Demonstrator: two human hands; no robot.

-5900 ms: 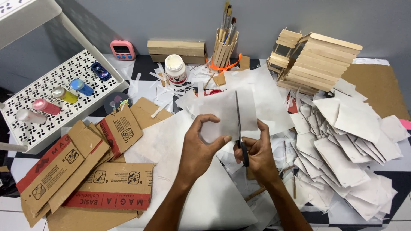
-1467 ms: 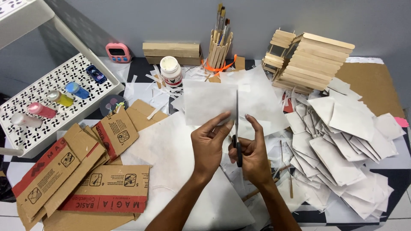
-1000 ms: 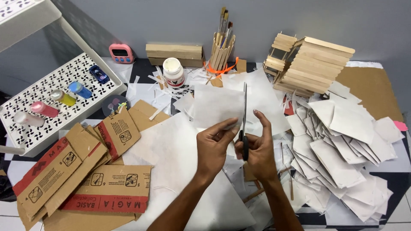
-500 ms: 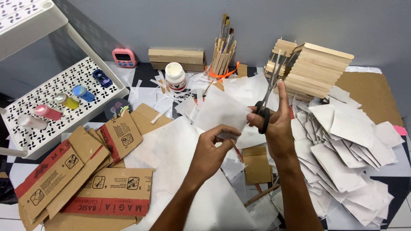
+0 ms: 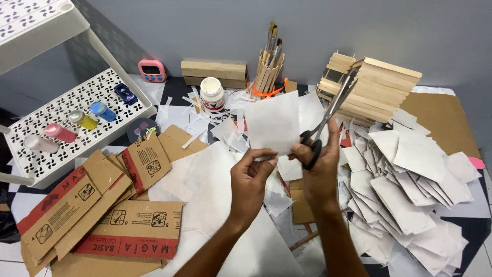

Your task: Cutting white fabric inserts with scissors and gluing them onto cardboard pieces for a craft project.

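Near edge: both forearms come up from the bottom. Flattened brown cardboard cartons (image 5: 102, 215) lie near-left, with red bands and small black icons printed on them. A big white sheet (image 5: 215, 205) lies under the hands.

Left hand (image 5: 249, 185) is narrow, thumb and fingers pinching the lower edge of a squarish white paper piece (image 5: 272, 123) held upright over the table centre. Right hand (image 5: 320, 177) is closed through the black handles of the scissors (image 5: 328, 118).

Change: a second ago the blades stood upright at the paper, mid-cut. Now they are lifted clear, shut and slanting up to the right, and the piece hangs free in the left hand. That cut looks finished.

Right: a spread heap of cut white pieces (image 5: 410, 195), many overlapping. Far right: a brown board (image 5: 446, 128).

Left: a white perforated tray (image 5: 66, 123) carrying small coloured bottles and a blue toy car.

Far: a white jar with a red label band (image 5: 212, 94), a stick-built holder full of brushes (image 5: 269, 69), wooden blocks (image 5: 212, 73), a pink timer (image 5: 152, 71), and a craft-stick house (image 5: 376, 87) far-right.
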